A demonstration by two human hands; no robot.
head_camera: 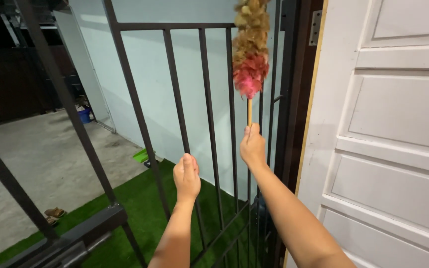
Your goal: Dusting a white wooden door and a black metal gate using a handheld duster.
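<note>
Now, right grip: your right hand [252,147] is closed tight around the thin wooden stick [250,112] of a feather duster [250,47], arm raised, thumb on top of the fist.
Duster: it stands upright above your fist, its pink feathers lowest and brown ones higher, running out of view at the top edge; the head lies against the bars of the gate, close to the hinge side.
Left grip: your left hand [186,176] is curled shut around one vertical bar [178,104] of the dark metal gate [140,26], lower than the right hand and to its left.
Gate: its upright bars rise between you and the pale wall [150,74] behind; a slanted frame member [70,114] crosses on the left.
Door: a white panelled door [393,124] stands just right of your right arm, with a metal hinge [315,27] near the top.
Ground: green artificial turf [140,208] lies beneath the gate, then a concrete floor [31,159] further left.
Further off: a pair of sandals [53,214] sits on the concrete by the turf's edge, and a blue bucket [85,115] rests near the wall.
</note>
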